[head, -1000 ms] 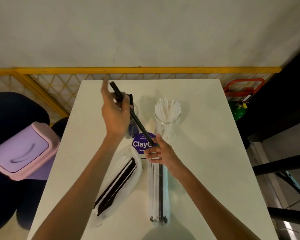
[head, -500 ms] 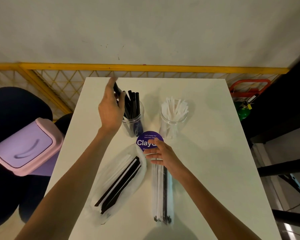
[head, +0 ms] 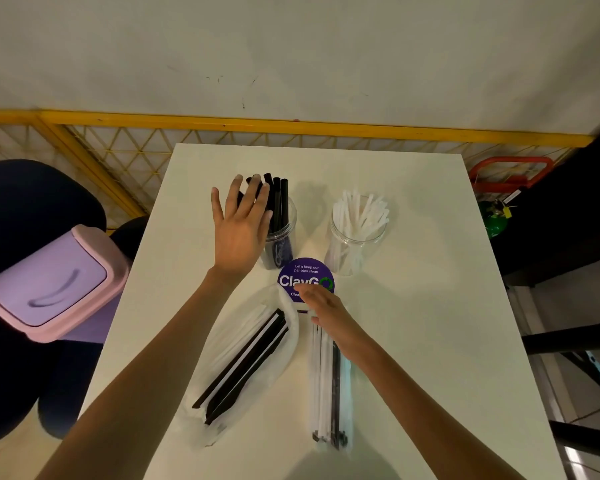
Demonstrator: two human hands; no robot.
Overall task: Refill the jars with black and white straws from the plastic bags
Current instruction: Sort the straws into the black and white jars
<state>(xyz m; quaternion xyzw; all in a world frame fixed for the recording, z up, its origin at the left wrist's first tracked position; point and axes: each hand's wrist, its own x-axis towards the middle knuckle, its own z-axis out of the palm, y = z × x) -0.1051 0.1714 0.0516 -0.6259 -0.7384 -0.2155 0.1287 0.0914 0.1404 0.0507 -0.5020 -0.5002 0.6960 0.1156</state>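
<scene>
My left hand [head: 240, 233] has let go of the black straw; its fingers are spread wide and empty beside the black-straw jar [head: 280, 233], where the straw now stands. One more is in. My right hand [head: 323, 311] rests loosely curled on the mouth of the right bag [head: 329, 382]; whether it holds anything I cannot tell. The white-straw jar [head: 358, 237] stands apart, with open table [head: 430, 306] to its right.

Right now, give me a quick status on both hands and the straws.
Left hand open, empty, over black-straw jar. Right hand at mouth of right straw bag, grip unclear. Nothing in the way.
</scene>
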